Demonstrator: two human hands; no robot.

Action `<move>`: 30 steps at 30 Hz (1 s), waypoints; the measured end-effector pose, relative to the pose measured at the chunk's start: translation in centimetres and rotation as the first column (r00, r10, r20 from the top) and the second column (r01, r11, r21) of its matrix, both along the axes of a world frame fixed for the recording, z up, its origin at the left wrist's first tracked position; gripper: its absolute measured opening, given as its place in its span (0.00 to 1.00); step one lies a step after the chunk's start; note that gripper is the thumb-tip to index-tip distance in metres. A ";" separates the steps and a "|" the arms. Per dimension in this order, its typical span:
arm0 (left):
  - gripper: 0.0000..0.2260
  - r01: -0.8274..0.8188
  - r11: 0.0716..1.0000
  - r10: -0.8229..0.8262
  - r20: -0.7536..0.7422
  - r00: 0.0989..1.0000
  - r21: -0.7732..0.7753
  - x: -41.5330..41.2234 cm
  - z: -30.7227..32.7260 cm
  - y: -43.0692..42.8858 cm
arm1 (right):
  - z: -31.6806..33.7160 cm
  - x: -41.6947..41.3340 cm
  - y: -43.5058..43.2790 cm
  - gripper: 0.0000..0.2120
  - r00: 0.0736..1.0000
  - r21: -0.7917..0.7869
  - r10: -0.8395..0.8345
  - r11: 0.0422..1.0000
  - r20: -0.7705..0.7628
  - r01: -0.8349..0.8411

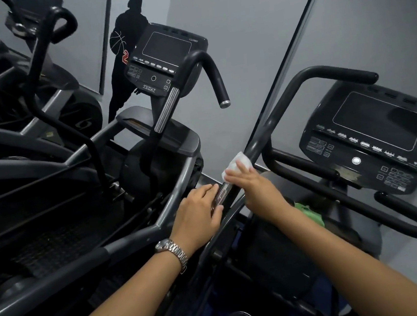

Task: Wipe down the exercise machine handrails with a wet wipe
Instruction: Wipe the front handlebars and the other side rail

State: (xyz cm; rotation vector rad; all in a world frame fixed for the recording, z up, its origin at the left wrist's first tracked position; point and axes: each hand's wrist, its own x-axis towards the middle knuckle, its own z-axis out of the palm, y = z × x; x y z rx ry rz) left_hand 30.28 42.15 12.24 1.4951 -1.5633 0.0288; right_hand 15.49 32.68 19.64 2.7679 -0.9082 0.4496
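A black handrail (265,133) of the exercise machine runs diagonally up from the lower middle toward the console on the right. My right hand (252,182) presses a crumpled white wet wipe (237,163) against this rail, fingers spread over the wipe. My left hand (199,215), with a metal watch on its wrist, grips the same rail just below, around its shiny metal sensor section (223,194). The rail's lower part is hidden behind my hands.
The machine's console (371,140) sits at right, with further curved black handlebars (329,74) above and below it. A second machine with console (166,56) and handle (214,76) stands ahead. More machines crowd the left. Mirror wall behind; green cloth (309,213) below.
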 end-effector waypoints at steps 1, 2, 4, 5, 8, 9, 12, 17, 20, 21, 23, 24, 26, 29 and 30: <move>0.23 -0.008 1.000 0.008 0.003 1.000 0.007 0.1 -0.1 0.1 | -0.3 -0.3 0.5 0.35 0.999 0.003 0.049 0.999 -0.013 -0.049; 0.24 -0.014 1.000 0.014 0.002 1.000 0.013 0.3 -0.2 0.1 | -0.4 -0.8 0.7 0.35 0.997 0.006 0.079 0.997 -0.013 -0.079; 0.25 -0.025 0.999 0.025 0.000 1.000 0.027 0.6 -0.4 0.2 | -0.1 -1.5 -0.5 0.35 0.999 -0.014 0.046 0.999 0.026 -0.046; 0.25 -0.028 0.999 0.028 0.005 1.000 0.032 0.7 -0.4 0.3 | 0.3 -1.3 -1.2 0.34 0.998 -0.030 -0.008 0.999 0.059 0.009; 0.25 -0.036 0.998 0.035 0.020 0.999 0.057 0.9 -0.7 0.4 | 0.2 0.9 -0.7 0.31 0.996 -0.053 -0.065 0.996 0.058 0.068; 0.25 -0.034 0.997 0.033 0.024 0.999 0.066 0.9 -0.8 0.4 | -0.3 1.4 -0.2 0.31 0.999 -0.059 -0.030 0.998 0.012 0.031; 0.25 -0.019 0.997 0.016 0.034 0.999 0.074 0.7 -0.8 0.3 | -1.7 0.1 0.6 0.32 0.991 -0.057 0.122 0.991 -0.053 -0.125; 0.26 -0.018 0.996 0.010 0.090 0.996 0.086 0.3 -0.7 -0.1 | -0.1 0.0 -1.1 0.30 0.995 -0.048 -0.007 0.999 0.100 0.012; 0.26 -0.031 0.995 0.022 0.090 0.996 0.096 0.2 -0.7 -0.2 | -1.3 1.2 0.4 0.30 1.000 -0.038 0.021 0.999 0.024 -0.020; 0.25 -0.036 0.994 0.027 0.087 0.996 0.099 0.2 -0.6 -0.1 | -1.9 0.7 0.8 0.32 0.997 -0.040 0.073 0.997 -0.008 -0.073; 0.25 -0.045 0.993 0.036 0.084 0.996 0.105 0.3 -0.7 0.0 | -2.3 -1.0 0.8 0.34 0.992 -0.033 0.128 0.991 -0.001 -0.128; 0.25 -0.049 0.992 0.039 0.085 0.996 0.113 0.4 -0.7 0.1 | -1.9 -1.6 0.3 0.35 0.993 -0.027 0.111 0.994 0.042 -0.110; 0.25 -0.054 0.990 0.043 0.089 0.995 0.131 0.4 -0.8 0.0 | -1.0 -1.6 -0.8 0.35 0.992 -0.026 0.022 0.999 0.127 -0.019; 0.25 -0.058 0.989 0.048 0.077 0.996 0.138 0.2 -0.9 -0.1 | -1.0 0.7 0.3 0.32 0.994 -0.048 -0.014 0.999 0.111 0.019; 0.25 -0.055 0.989 0.045 0.073 0.996 0.136 0.0 -0.8 -0.1 | -1.6 1.0 0.9 0.32 0.996 -0.062 0.035 0.998 0.079 -0.030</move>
